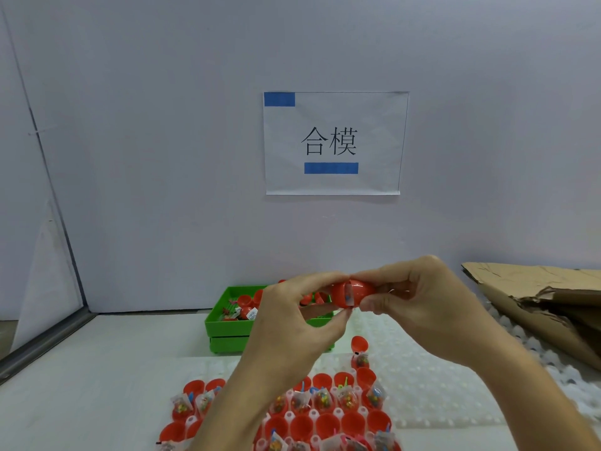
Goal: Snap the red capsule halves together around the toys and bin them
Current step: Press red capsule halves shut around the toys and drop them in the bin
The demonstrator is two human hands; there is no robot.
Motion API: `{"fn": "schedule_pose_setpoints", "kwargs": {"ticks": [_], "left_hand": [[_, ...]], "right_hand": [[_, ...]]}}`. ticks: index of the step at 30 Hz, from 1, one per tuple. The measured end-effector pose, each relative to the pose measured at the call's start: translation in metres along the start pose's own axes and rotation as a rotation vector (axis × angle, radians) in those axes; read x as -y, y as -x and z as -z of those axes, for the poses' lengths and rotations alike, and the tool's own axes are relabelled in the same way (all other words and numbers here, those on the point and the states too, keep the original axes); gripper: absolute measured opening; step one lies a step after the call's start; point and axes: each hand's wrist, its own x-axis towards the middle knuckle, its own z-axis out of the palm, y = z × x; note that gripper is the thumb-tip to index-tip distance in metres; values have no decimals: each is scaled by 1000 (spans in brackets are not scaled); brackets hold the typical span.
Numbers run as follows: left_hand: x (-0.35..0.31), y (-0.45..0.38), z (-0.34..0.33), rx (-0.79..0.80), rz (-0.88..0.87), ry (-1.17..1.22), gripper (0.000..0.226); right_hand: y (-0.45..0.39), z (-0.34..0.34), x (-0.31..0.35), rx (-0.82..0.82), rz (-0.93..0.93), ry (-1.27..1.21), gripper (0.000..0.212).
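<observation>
Both hands meet above the white tabletop [97, 369], holding one red capsule [353, 292] between them at the middle of the view. The left hand [292, 323] curls in from the left, its thumb and fingertips pinching the capsule's left half. The right hand [419, 301] closes round the right half, fingers folded over the top and thumb underneath. The two halves sit together with a seam running down the capsule, and a pale slip of something shows at that seam; whether the halves are fully snapped shut cannot be told.

Just behind the hands stands a green bin [227, 323], a shallow tray stacked on another of the same colour, against the pale wall [162, 157]. It holds red capsules and loose red pieces, with a small white label among them.

Nearer the camera, below the wrists, lies a white moulded tray [439, 385] with rows of round pockets. Many pockets carry open red capsule halves [302, 424], and several of these hold small toys in clear packets [323, 398]. One closed-looking red capsule [359, 345] stands on the tray's far edge, just beyond the filled rows.

A sheet of white paper [335, 143] with two printed characters and two blue bars is fixed to the wall. Torn brown cardboard [536, 294] lies at the right.
</observation>
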Motion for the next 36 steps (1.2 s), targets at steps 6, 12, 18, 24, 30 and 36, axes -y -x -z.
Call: {"fn": "schedule_pose_setpoints", "kwargs": {"ticks": [6, 12, 18, 24, 30, 36], "left_hand": [[-4, 1, -8, -103, -53, -59, 44], [-5, 1, -15, -160, -43, -90, 35], [-3, 1, -11, -62, -5, 50, 36], [-5, -1, -7, -63, 50, 118, 40], [-3, -3, -7, -123, 83, 144, 32], [-2, -3, -4, -113, 71, 113, 21]], "right_hand": [[0, -2, 1, 3, 24, -42, 30], [-1, -4, 1, -15, 26, -37, 32], [0, -1, 0, -42, 33, -10, 35], [0, -2, -1, -73, 2, -63, 37], [0, -2, 2, -55, 45, -109, 23], [-1, -4, -1, -79, 47, -125, 23]]}}
